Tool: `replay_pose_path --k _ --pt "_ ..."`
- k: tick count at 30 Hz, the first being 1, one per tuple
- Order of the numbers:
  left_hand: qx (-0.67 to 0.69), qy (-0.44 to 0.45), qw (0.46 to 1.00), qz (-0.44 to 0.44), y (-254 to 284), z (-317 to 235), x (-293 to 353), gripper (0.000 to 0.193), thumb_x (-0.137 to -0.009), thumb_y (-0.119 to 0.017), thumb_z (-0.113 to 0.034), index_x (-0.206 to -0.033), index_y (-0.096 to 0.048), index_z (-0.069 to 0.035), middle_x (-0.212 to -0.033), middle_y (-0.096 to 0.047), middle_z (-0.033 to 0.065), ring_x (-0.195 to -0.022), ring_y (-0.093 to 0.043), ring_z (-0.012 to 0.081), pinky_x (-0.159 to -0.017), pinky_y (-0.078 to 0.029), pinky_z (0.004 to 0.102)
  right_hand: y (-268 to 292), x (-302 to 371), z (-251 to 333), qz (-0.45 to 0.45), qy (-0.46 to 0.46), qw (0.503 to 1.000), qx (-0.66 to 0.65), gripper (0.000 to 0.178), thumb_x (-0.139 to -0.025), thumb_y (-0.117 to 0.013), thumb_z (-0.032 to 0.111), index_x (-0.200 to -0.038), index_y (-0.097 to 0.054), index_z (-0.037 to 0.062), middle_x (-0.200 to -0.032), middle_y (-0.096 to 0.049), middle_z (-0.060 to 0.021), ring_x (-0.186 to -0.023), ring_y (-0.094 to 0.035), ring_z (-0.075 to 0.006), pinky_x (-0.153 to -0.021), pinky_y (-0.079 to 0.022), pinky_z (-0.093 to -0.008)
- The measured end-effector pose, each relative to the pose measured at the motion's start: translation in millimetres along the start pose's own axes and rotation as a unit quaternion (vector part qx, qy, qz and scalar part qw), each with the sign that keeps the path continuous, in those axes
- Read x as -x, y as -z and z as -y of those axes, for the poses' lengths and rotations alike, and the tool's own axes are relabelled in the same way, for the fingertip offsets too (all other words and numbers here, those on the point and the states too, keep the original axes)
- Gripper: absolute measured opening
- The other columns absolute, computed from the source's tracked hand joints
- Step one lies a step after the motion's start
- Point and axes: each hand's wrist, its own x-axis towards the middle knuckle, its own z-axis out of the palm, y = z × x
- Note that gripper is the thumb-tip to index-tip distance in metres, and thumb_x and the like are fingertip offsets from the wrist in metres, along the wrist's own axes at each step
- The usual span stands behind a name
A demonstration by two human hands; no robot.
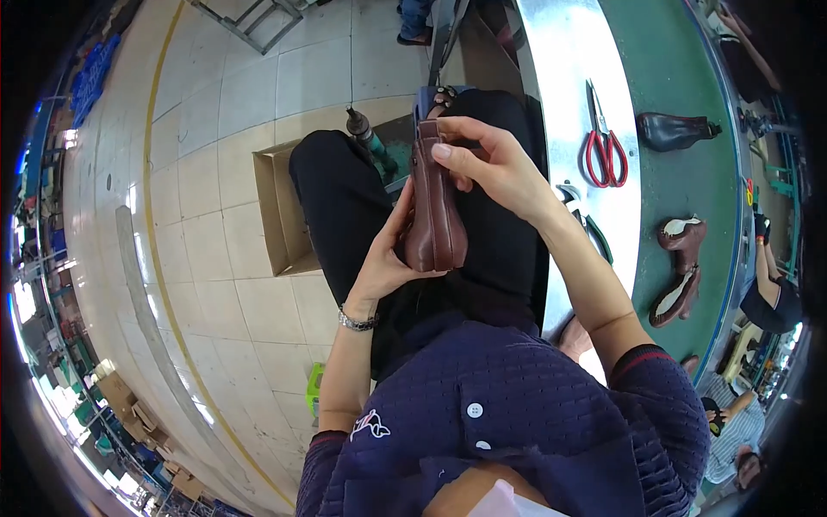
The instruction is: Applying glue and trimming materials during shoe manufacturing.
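A brown leather boot [437,220] with a vertical seam is held upright above my lap, its rounded end towards me. My left hand [382,265] cups it from the left and below, fingers along its side and partly hidden behind it. At the narrow far end my right hand [500,168] grips the boot's edge, thumb on the near face and fingers curled behind. A metal watch band or bracelet [357,319] circles my left wrist.
To my right, red-handled scissors [607,159] and green-handled pliers [594,231] lie on a metal ledge [573,52]. Beyond, a green belt [655,43] carries a dark boot [674,131] and brown boots [685,243]. A green tool [370,142] and cardboard box [276,215] are left. Other people work at far right.
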Motion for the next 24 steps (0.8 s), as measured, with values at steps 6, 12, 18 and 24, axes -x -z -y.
replay_pose_path --k 6,12,18,24 --pt "-0.014 0.006 1.0 0.021 5.7 24.0 2.8 0.122 -0.055 -0.089 -0.003 -0.153 -0.016 -0.011 -0.155 -0.025 0.0089 -0.141 -0.028 0.0204 -0.115 -0.024 0.0348 15.8 24.8 -15.0 0.02 -0.048 0.998 0.026 0.04 -0.097 -0.056 0.02 -0.132 -0.052 0.0002 -0.098 -0.064 -0.0048 -0.08 -0.059 -0.0095 -0.076 -0.052 -0.0253" --pt "-0.043 0.023 0.997 0.054 9.8 21.4 -1.7 0.133 -0.051 -0.091 -0.006 -0.154 -0.006 -0.015 -0.156 -0.021 0.0091 -0.142 -0.027 0.0214 -0.115 -0.025 0.0366 17.9 20.9 -28.9 0.011 -0.016 0.998 0.061 0.042 -0.094 -0.061 0.024 -0.127 -0.055 -0.0012 -0.104 -0.062 -0.0073 -0.086 -0.061 -0.0121 -0.08 -0.05 -0.0266" --pt "-0.033 0.031 0.998 0.035 11.6 27.9 -4.6 0.133 -0.053 -0.09 -0.004 -0.154 -0.005 -0.015 -0.158 -0.014 0.0072 -0.143 -0.022 0.0207 -0.115 -0.025 0.0367 14.6 17.0 -25.6 0.008 0.018 0.992 0.127 0.045 -0.091 -0.065 0.022 -0.129 -0.054 -0.0011 -0.114 -0.059 -0.0111 -0.09 -0.063 -0.0149 -0.079 -0.05 -0.0267" --pt "0.016 0.006 1.0 -0.004 12.6 21.3 -16.6 0.116 -0.06 -0.088 -0.007 -0.153 -0.017 -0.011 -0.153 -0.029 0.0084 -0.139 -0.031 0.0192 -0.113 -0.026 0.0336 23.9 26.3 -14.0 -0.042 0.005 0.987 0.152 0.045 -0.094 -0.059 0.012 -0.136 -0.048 0.0027 -0.118 -0.057 -0.0086 -0.099 -0.06 -0.0129 -0.086 -0.049 -0.0255"
